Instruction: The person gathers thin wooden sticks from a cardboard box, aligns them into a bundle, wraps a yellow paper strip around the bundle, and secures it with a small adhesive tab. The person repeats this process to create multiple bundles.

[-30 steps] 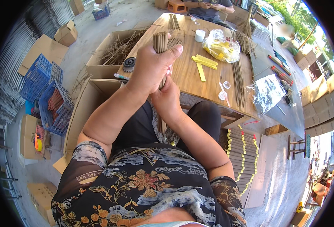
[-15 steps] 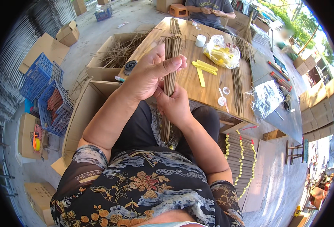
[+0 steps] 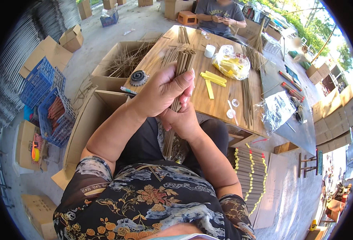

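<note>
A bundle of thin brown sticks (image 3: 186, 61) stands in front of me, leaning slightly right, its upper ends toward the camera. My left hand (image 3: 162, 90) is wrapped round its upper part, thumb across the front. Just below, my right hand (image 3: 183, 122) grips the same bundle, its lower end hanging between my knees. Behind the bundle, loose sticks (image 3: 170, 55) lie on the wooden table (image 3: 224, 105). Yellow strips (image 3: 214, 78) are to the right of my hands, close to a clear plastic bag (image 3: 231, 66) of more yellow pieces.
A white jar (image 3: 209, 51) and a dark round coil (image 3: 139, 78) stand on the table. At left are an open cardboard box (image 3: 104, 67) of sticks and blue crates (image 3: 60, 120). Banded bundles (image 3: 250, 176) lie low at right. A person (image 3: 220, 18) sits across the table.
Both hands and the bundle have come down a little, and the bundle's top has tipped toward me, showing its ends. The whole view has shifted slightly.
</note>
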The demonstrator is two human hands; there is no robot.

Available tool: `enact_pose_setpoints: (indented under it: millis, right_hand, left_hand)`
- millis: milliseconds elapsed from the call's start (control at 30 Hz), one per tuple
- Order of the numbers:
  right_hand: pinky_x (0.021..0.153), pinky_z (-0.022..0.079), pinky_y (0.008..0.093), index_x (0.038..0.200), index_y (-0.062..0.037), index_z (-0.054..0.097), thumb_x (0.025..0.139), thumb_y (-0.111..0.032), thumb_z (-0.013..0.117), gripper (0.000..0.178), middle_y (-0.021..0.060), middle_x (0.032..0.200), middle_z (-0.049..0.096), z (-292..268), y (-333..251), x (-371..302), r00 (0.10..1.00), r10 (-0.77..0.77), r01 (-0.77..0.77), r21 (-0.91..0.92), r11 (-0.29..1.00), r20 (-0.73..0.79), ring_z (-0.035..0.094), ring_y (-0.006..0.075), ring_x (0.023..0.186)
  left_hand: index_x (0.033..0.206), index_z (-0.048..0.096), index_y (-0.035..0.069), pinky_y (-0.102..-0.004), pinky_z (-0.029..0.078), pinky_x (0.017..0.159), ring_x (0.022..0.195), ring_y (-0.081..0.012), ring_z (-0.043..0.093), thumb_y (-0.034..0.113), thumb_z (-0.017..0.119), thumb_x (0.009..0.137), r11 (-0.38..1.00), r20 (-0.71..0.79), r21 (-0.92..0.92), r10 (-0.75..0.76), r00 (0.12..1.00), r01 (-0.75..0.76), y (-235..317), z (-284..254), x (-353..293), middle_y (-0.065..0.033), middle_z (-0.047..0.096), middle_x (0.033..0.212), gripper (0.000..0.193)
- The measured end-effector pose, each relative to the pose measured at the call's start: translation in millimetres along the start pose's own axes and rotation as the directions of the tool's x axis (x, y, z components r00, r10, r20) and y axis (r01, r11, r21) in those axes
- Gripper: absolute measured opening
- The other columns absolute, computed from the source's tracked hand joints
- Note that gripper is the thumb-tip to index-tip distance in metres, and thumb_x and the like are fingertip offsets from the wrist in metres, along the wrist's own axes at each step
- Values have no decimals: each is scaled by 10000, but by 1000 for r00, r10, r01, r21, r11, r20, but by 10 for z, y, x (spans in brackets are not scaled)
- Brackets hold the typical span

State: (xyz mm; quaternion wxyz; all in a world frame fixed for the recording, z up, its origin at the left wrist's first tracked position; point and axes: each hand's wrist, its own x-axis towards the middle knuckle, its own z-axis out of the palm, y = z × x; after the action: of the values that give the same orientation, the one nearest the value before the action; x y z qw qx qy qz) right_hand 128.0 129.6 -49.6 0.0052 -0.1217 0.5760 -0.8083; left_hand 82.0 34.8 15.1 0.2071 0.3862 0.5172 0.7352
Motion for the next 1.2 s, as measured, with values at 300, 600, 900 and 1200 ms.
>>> enact_pose_setpoints:
  millis: [300,600,900,1200]
  right_hand:
    - [866,402,297,1154,6,419,697,-115,685,542,87,1041,529,-51,-261,-18,945,-44,142,-285,948,324,487,158,1000]
    - [623,385,182,1094,-10,470,774,-167,652,400,-4,750,502,-222,-509,-160,948,-293,266,-199,943,-120,465,51,691]
    - [511,413,181,903,11,563,848,-221,580,239,3,655,552,-236,-334,-171,933,-309,216,-400,891,-184,486,34,587]
    - [529,408,178,940,-1,542,846,-187,575,211,3,657,550,-260,-230,-169,939,-276,197,-338,920,-206,479,29,599]
  left_hand:
    - [937,450,-6,-214,402,528,576,-79,448,268,486,898,831,29,544,121,992,-117,192,70,-69,-19,463,695,278]
    - [987,445,-30,-315,434,624,717,-280,558,166,540,856,442,1,897,52,999,-24,116,40,-328,-184,547,798,254]
    - [1099,385,-9,-359,475,671,862,-354,583,91,558,826,438,17,899,16,1000,-22,-100,57,-409,-208,575,913,339]
    - [1034,406,-27,-402,481,597,734,-366,583,119,576,798,310,69,945,132,989,-107,-198,91,-454,-210,572,844,325]
